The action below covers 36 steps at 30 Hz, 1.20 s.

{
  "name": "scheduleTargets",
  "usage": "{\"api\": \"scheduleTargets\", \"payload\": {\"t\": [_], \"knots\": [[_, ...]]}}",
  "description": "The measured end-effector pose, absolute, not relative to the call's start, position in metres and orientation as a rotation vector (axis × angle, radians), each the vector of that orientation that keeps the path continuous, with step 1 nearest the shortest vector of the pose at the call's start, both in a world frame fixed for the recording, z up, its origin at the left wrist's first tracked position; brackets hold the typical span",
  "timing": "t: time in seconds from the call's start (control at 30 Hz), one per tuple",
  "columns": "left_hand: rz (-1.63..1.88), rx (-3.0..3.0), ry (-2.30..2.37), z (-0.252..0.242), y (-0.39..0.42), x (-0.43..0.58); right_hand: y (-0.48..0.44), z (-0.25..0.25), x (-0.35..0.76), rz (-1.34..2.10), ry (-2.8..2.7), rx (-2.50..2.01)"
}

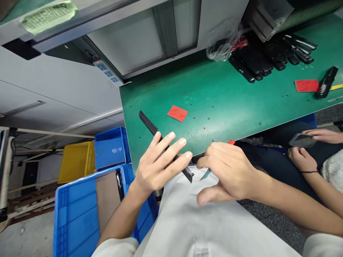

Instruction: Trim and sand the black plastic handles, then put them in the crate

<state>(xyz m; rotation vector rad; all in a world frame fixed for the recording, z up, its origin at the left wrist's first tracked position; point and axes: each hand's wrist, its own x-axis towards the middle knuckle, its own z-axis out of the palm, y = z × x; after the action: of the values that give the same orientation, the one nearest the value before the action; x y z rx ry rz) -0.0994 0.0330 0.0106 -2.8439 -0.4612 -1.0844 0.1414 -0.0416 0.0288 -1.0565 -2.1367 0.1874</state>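
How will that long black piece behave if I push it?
The long black piece is probably stiff: it runs nearly straight past the left hand both ways. Its sheen suggests it may be slippery; being slender, it could swivel.

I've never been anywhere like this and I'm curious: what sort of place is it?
Most likely a factory or workshop: there's a long green worktop, a pile of similar-looking black pieces on it, and blue plastic bins beside it.
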Motion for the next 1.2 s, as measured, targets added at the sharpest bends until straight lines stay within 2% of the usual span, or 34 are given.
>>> {"api": "scheduleTargets", "payload": {"t": [0.2, 0.8, 1.2], "knots": [[-1.094, -2.850, -0.453, 0.020, 0.031, -0.096, -0.030, 0.033, 0.131, -0.165, -2.167, -1.083], [-1.001, -2.963, -0.586, 0.019, 0.030, -0.099, -0.026, 0.028, 0.129, -0.475, -2.106, -1.020], [-0.755, -3.091, -0.651, 0.044, 0.027, -0.097, -0.021, 0.032, 0.139, -0.266, -2.128, -1.133]]}}
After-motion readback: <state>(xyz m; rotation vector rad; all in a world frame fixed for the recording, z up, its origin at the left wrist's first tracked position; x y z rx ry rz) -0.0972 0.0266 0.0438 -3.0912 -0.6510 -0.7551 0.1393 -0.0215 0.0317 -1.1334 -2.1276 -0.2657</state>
